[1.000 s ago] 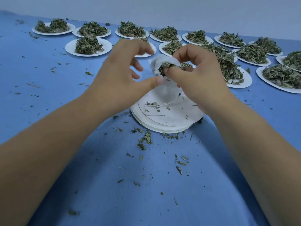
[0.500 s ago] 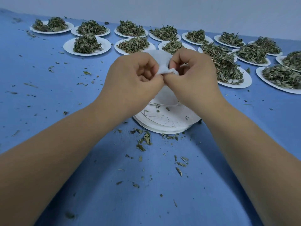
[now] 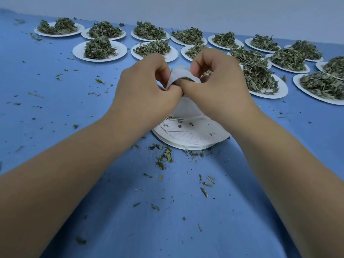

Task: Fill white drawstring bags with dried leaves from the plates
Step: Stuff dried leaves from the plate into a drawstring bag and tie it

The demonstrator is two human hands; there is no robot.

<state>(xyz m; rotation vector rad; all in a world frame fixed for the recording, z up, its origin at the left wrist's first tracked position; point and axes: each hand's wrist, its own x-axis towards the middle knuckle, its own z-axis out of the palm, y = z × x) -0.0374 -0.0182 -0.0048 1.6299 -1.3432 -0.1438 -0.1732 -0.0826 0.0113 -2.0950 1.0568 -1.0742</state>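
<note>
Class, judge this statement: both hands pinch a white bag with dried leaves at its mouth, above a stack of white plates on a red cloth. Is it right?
One detail is wrong: the cloth is blue, not red, as the head view shows. The rest stands: left hand and right hand pinch the white bag, dried leaves at its mouth, above the stack of white plates.

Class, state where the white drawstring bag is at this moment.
In the head view the white drawstring bag is at centre frame, pinched between the left hand and the right hand, over the stack of white plates.
</note>
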